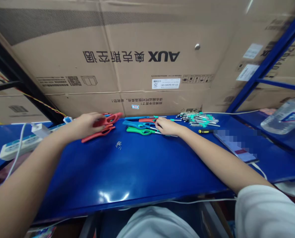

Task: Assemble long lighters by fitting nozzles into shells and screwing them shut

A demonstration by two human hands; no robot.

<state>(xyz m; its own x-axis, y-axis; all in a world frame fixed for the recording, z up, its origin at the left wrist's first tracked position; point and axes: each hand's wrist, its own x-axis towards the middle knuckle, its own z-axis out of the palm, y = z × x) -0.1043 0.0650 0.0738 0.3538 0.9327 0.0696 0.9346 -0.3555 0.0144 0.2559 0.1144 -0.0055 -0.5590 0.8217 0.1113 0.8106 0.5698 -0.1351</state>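
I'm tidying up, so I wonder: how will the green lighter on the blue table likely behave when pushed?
The green lighter should stay stiff, since it looks molded from plastic. It may slide easily, as the blue table looks glossy. Its looped shape probably makes rolling unlikely.

Green handle, red handles, blue tabletop

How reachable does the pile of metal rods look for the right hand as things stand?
Probably yes. The right hand is close to the pile of metal rods, which lies on the blue table with nothing tall between. It seems busy beside the green handle, so may need freeing first.
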